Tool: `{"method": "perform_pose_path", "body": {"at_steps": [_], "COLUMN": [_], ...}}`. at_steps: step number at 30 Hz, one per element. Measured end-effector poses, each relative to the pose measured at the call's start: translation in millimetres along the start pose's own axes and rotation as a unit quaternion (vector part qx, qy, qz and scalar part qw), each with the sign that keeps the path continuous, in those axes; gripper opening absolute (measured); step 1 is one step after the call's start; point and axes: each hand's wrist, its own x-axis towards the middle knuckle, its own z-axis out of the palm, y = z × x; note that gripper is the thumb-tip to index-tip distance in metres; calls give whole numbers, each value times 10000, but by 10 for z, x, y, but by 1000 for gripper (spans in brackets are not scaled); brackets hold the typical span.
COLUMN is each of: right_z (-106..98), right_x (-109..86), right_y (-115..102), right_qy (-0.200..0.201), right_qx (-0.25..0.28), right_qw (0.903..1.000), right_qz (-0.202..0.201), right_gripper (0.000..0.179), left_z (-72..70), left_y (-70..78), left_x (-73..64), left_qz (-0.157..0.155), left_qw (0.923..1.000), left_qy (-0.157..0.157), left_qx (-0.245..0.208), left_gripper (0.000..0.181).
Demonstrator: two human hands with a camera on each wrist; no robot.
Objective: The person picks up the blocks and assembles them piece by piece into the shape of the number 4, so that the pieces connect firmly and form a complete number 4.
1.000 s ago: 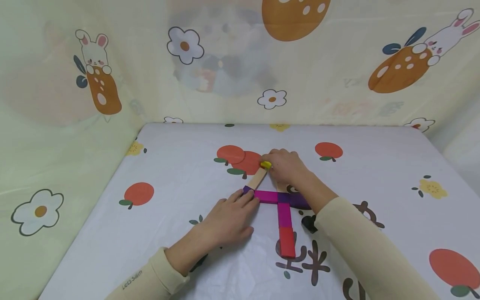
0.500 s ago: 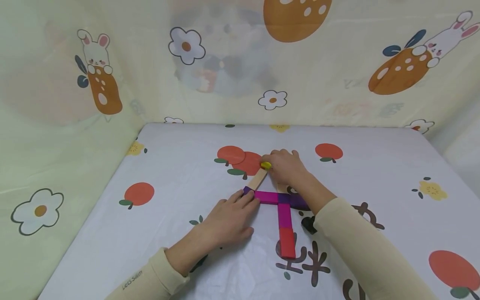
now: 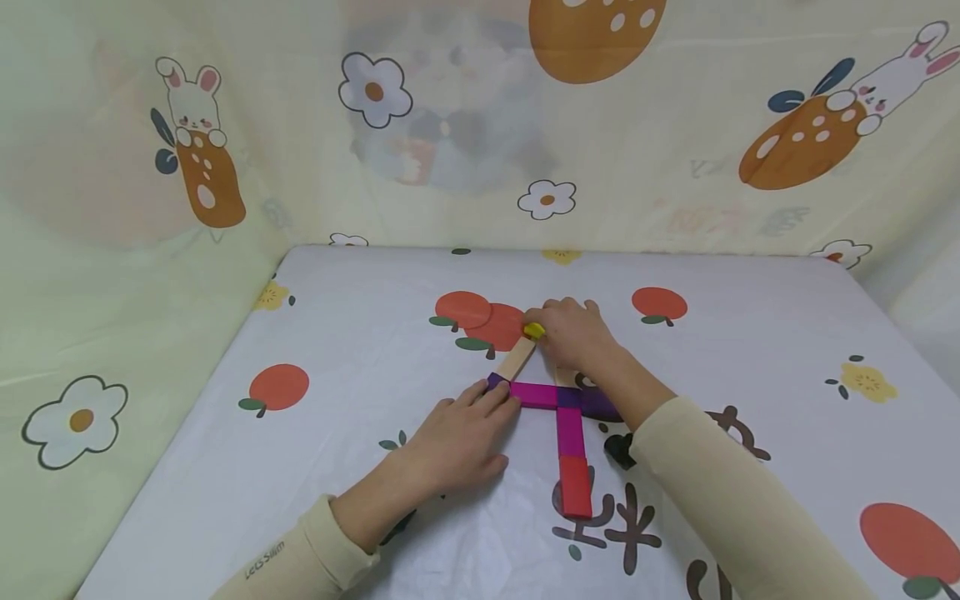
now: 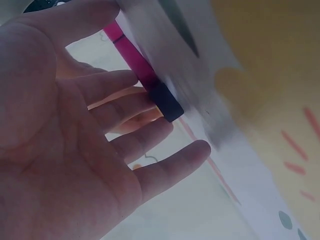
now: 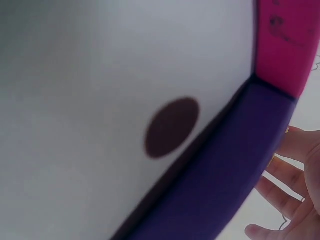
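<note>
In the head view, my left hand [image 3: 457, 442] has its fingers extended, with the fingertips at a small dark purple block [image 3: 496, 380]. The same dark block [image 4: 166, 103] meets the fingertips in the left wrist view. A small yellow block [image 3: 534, 330] is pinched by my right hand [image 3: 573, 333], at the far end of a slanting plain wooden block [image 3: 516, 359]. Between the hands runs a magenta block [image 3: 532, 395], joined to a purple block [image 3: 568, 397]. From there, another magenta block [image 3: 571, 432] and a red block [image 3: 575, 486] extend toward me.
A second plain wooden block [image 3: 564, 377] is partly hidden under the right hand. A longer purple piece [image 3: 597, 404] reaches under the right forearm. The white table cover [image 3: 360, 333] has printed fruit, and a patterned curtain [image 3: 450, 150] hangs behind it.
Both hands and the blocks stay in nearly the same places. The whole head view shifts very slightly.
</note>
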Motion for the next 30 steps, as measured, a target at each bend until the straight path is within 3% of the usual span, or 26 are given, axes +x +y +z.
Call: {"method": "perform_pose_path", "body": {"at_steps": [30], "right_z": [-20], "right_x": [-55], "right_y": [-69], "right_qy": [-131], "right_qx": [-54], "right_qw": [9998], "right_qz": [-152], "right_gripper": [44], "left_z": [8], "left_y": [6], "left_x": [-29], "left_qz": [54], "left_qw": [9999], "left_qy": [86], "left_qx": [26], "left_gripper": [76]}}
